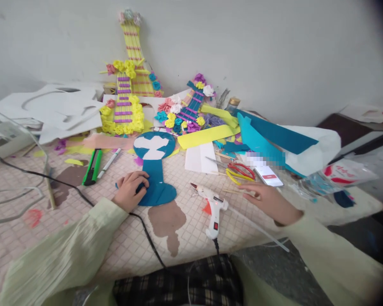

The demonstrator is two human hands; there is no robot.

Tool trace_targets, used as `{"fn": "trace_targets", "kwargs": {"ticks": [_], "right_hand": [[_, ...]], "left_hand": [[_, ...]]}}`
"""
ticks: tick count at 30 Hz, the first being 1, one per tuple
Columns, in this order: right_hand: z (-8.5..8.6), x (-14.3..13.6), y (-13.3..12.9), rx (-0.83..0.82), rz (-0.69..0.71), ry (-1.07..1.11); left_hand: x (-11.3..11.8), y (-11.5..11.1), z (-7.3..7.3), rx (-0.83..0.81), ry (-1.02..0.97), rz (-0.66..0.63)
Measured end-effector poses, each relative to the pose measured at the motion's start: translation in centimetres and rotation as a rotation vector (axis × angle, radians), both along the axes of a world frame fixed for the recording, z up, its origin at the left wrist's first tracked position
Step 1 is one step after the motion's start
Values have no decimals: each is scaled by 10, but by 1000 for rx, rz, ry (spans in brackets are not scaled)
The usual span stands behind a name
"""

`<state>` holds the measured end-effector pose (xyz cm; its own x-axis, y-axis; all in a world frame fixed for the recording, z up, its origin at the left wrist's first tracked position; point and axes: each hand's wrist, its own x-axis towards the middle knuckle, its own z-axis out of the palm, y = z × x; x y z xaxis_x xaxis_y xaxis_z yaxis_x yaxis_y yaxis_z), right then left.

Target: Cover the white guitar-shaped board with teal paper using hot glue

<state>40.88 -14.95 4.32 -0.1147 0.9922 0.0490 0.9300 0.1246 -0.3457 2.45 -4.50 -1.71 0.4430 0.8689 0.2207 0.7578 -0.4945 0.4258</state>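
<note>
My left hand (132, 189) lies on the lower lobe of a blue cutout (156, 193), its fingers bent around the left edge. The cutout has a narrow neck and a rounded top with white patches. Palm down, my right hand (268, 199) hovers or rests at the right, fingers apart and holding nothing. Nearest to its fingertips are scissors (241, 173) with red and yellow handles and some thin wooden sticks (231, 191). Between my hands a white glue gun (214, 210) lies on its side, a clear glue stick (258, 227) sticking out of its back.
A green box cutter (92, 168) and a white marker (109, 163) lie left. Behind stand yellow flowered guitar shapes (124, 102) and a small blue one (191, 106). Blue sheets (274, 131), a phone (268, 172) and a plastic bag (341, 174) are right. A black cable (79, 191) crosses the table.
</note>
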Motion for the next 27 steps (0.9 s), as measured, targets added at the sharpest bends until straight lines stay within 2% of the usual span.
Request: {"fn": "trace_targets", "kwargs": {"ticks": [4,7,9,12,15,17,19,22,24,27], "right_hand": [[-26,11,16,58,160,-190],[-27,17,22,81,195,-217],[-14,18,32,123,193,-209],[17,2,56,170,226,-197],[42,-39,85,153,331,-176],[47,-76,104,100,476,-179],[42,-112,121,66,671,-198],[23,-154,143,40,852,-238],[8,-172,155,68,941,-273],[-11,-184,168,119,1014,-302]], "left_hand": [[1,-3,3,-19,11,10],[3,-6,6,-45,-7,11],[4,-7,7,-53,-23,17],[5,-8,7,-52,-36,27],[5,-8,4,-30,-43,29],[6,-8,3,-15,-46,32],[6,-9,2,-15,-44,40],[8,-9,2,-27,-41,53],[8,-9,2,-24,-48,57],[7,-8,0,-17,-62,52]]}}
